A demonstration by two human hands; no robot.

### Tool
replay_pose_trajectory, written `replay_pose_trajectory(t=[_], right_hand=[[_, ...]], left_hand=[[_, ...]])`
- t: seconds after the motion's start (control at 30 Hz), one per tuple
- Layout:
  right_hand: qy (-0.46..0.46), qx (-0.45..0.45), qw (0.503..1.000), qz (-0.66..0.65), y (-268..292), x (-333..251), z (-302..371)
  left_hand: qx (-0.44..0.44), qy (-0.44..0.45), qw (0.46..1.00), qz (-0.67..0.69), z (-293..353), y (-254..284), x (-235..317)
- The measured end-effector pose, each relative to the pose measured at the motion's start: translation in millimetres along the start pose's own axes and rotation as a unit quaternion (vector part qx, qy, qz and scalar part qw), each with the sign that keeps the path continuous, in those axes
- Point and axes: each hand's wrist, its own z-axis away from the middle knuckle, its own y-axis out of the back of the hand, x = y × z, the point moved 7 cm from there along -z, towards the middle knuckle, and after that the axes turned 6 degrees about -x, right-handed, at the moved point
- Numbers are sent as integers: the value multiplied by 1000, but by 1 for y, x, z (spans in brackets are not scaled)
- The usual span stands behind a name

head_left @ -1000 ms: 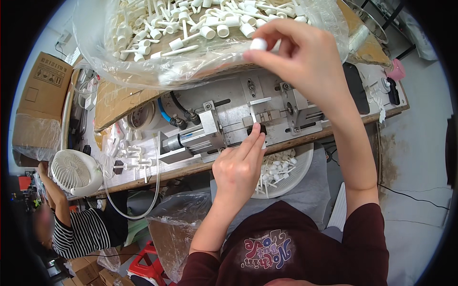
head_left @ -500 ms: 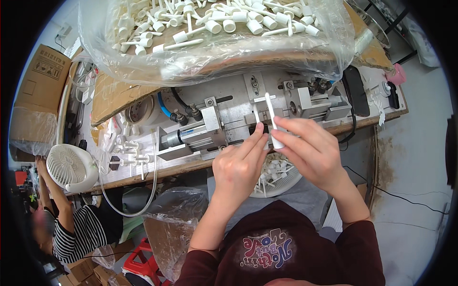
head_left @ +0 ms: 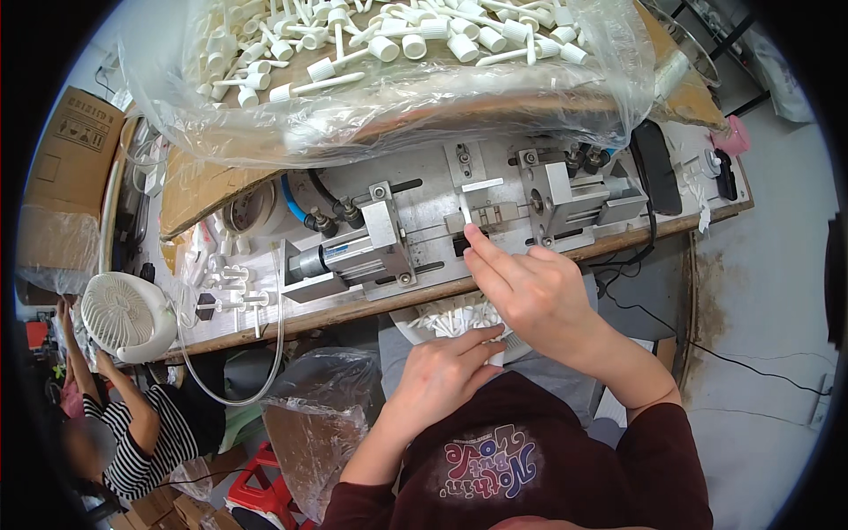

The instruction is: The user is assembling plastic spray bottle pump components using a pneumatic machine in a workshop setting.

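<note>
My right hand (head_left: 539, 296) reaches over the bench fixture, its index and middle fingertips at the lower end of a white stick with a cap (head_left: 465, 210). That stick stands in the small metal holder (head_left: 496, 215) between two clamp cylinders; its lower end is hidden by my fingers. My left hand (head_left: 446, 375) is lower, close to my body, with fingers curled at the rim of a white basket (head_left: 408, 329) of white capped sticks (head_left: 455, 315). A white piece (head_left: 497, 357) shows below its fingertips, mostly covered.
The left cylinder unit (head_left: 349, 252) and right cylinder unit (head_left: 587, 199) flank the holder. Behind them, a plastic-lined cardboard tray (head_left: 353, 132) holds many capped sticks. A white fan (head_left: 128, 316) and looping clear tube (head_left: 281, 327) are at left. Another person (head_left: 146, 424) works at far left.
My left hand has dropped from the fixture to the basket. My right hand has moved left and down to the stick in the holder; the stick it held up is no longer raised.
</note>
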Motion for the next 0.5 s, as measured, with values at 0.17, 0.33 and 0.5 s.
replay_pose_trajectory(t=[0.17,0.33,0.5], right_hand=[[-3,-34,999,-6,-2,1,0],[-7,-51,999,1,0,0,-2],[-3,-7,991,-131,25,12,-20]], left_hand=[[-13,-3,1000,-4,-4,-9,-3],[-10,-5,1000,10,-4,-13,-4],[57,-3,998,24,0,2,4]])
